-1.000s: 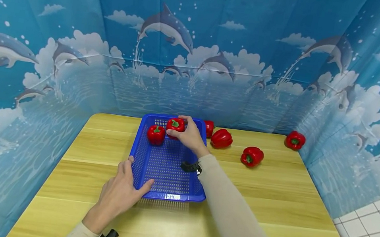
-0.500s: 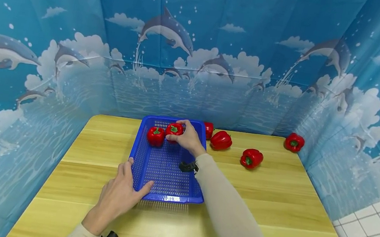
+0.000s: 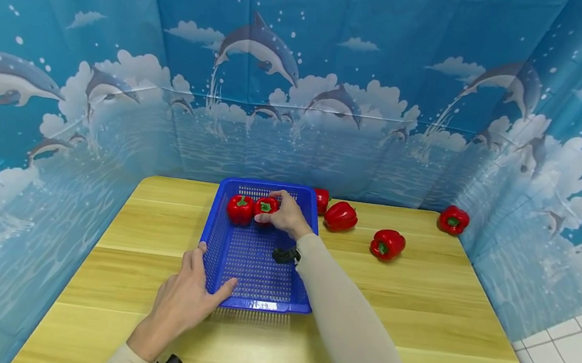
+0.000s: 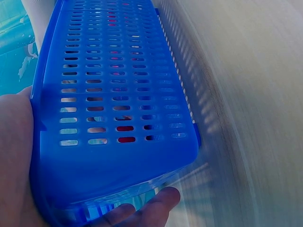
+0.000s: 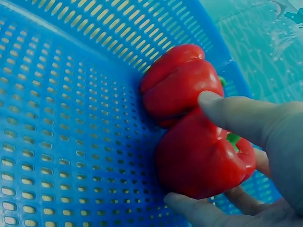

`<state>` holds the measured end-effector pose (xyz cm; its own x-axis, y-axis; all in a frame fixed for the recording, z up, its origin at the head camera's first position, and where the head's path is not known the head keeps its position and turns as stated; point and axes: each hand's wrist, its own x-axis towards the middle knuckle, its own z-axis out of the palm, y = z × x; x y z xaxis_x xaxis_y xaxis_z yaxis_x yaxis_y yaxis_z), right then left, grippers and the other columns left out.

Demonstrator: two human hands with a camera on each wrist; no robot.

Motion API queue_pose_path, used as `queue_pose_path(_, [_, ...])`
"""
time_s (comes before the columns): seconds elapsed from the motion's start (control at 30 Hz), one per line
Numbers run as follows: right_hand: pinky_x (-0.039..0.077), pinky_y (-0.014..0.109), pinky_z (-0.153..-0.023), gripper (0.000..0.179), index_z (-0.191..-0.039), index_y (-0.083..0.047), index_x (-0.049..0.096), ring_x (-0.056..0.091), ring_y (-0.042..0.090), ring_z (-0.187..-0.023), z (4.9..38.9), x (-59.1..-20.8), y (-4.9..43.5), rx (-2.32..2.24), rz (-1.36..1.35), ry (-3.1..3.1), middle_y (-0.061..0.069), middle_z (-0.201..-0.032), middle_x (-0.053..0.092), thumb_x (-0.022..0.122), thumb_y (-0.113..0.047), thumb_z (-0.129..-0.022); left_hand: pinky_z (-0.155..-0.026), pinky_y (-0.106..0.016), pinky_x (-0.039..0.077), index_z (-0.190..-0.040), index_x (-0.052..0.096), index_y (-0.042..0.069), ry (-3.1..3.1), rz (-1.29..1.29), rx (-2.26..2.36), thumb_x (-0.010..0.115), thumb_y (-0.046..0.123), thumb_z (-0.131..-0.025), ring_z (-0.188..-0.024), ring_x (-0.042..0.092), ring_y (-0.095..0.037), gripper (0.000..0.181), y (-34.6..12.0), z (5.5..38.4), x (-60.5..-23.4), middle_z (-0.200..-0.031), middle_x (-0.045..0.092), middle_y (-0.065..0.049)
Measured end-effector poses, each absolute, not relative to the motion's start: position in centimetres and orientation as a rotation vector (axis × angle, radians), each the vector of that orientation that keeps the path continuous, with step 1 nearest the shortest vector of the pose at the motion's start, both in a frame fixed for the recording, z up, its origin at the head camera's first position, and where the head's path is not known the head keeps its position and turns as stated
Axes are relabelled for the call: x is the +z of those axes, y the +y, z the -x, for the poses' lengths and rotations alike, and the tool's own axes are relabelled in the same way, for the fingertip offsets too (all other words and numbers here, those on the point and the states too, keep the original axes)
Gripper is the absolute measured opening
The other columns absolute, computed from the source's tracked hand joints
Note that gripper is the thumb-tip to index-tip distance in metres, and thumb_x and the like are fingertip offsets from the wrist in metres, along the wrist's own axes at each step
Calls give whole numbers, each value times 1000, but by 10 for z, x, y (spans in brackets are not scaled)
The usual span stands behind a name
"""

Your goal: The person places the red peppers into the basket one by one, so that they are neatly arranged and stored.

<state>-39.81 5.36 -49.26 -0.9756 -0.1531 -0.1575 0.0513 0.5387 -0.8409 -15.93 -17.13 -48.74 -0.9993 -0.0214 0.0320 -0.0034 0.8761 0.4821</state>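
Observation:
A blue perforated plastic basket (image 3: 263,306) stands on the table. My left hand (image 3: 184,299) grips its near left corner, thumb at the front rim and fingers along the left side; the left wrist view shows them around the basket's wall (image 4: 113,163). My right hand (image 3: 289,215) reaches into the far part of the basket and holds a red bell pepper (image 5: 203,163) with a green stem, thumb on one side and fingers on the other. Another red bell pepper (image 5: 177,87) sits right beside it, to its left in the head view (image 3: 240,210).
Right of the basket lie a bell pepper (image 3: 341,217), one partly hidden behind the rim (image 3: 321,200), and one farther right (image 3: 387,244). Another bell pepper (image 3: 453,220) sits at the far right corner of the wooden table (image 3: 416,320). A dolphin-print curtain (image 3: 299,115) hangs behind.
My right hand has lowered the bell pepper into the basket, down beside the other one. My left hand has kept its grip on the corner.

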Motion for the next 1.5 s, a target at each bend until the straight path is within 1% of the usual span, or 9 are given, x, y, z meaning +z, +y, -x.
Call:
queue_pose_path(0.07, [55, 60, -128, 92, -169, -15, 55, 59, 39, -157, 396, -490, 54, -1394, 95, 2564, 18, -174, 56, 103, -23, -91, -48, -35, 43, -178, 25, 2, -3005, -19, -774, 71, 79, -104, -60, 54, -25, 116, -171, 159, -488, -161, 52, -28])
queue_pose_path(0.2, [65, 58, -115, 96, -172, -11, 51, 64, 40, -149, 390, -483, 55, -1408, 79, 2546, 20, -173, 55, 103, -17, -91, -49, -35, 43, -177, 25, 2, -3001, -20, -776, 73, 76, -104, -61, 55, -25, 114, -170, 159, -488, -159, 53, -28])
queue_pose_path(0.27, [65, 57, -114, 96, -172, -10, 51, 63, 39, -149, 389, -481, 56, -1387, 94, 2572, 20, -172, 56, 102, -18, -91, -49, -35, 43, -178, 25, 2, -3002, -21, -776, 73, 75, -105, -61, 55, -25, 114, -169, 159, -487, -160, 53, -29])
queue_pose_path(0.4, [52, 61, -131, 95, -172, -7, 50, 52, 43, -161, 385, -477, 57, -1332, 134, 2621, 23, -174, 54, 101, -23, -93, -49, -35, 43, -177, 25, 2, -2998, -23, -778, 72, 74, -105, -62, 55, -25, 113, -169, 158, -486, -162, 51, -29])
queue_pose_path(0.5, [47, 63, -135, 94, -173, -8, 49, 48, 43, -166, 389, -481, 60, -1338, 149, 2601, 22, -177, 50, 99, -26, -95, -48, -35, 43, -177, 26, 1, -2987, -25, -778, 74, 73, -105, -61, 54, -25, 113, -169, 158, -486, -163, 51, -30])
queue_pose_path(0.7, [56, 60, -126, 90, -173, -14, 50, 56, 42, -160, 406, -496, 71, -1406, 216, 2547, 21, -176, 53, 96, -34, -98, -48, -35, 42, -179, 23, 1, -3002, -30, -774, 73, 75, -104, -59, 54, -24, 117, -170, 159, -487, -165, 51, -30])
queue_pose_path(0.93, [46, 64, -135, 75, -173, -13, 51, 48, 44, -169, 358, -443, 76, -1463, 306, 2502, 22, -180, 49, 83, -33, -109, -49, -35, 43, -180, 21, 0, -3016, -27, -775, 72, 75, -105, -61, 53, -25, 118, -169, 158, -487, -170, 47, -31])
queue_pose_path(1.27, [52, 65, -130, 69, -173, -11, 50, 55, 48, -163, 345, -423, 96, -1460, 434, 2515, 20, -182, 45, 78, -33, -114, -49, -36, 43, -179, 22, 1, -3002, -19, -777, 71, 75, -106, -61, 54, -25, 115, -169, 159, -488, -169, 48, -31])
queue_pose_path(1.5, [51, 68, -130, 70, -174, -13, 49, 51, 51, -165, 338, -416, 119, -1475, 494, 2514, 20, -183, 44, 77, -35, -114, -53, -35, 47, -180, 21, 1, -3012, -24, -764, 72, 73, -106, -69, 59, -28, 115, -168, 158, -487, -171, 47, -31])
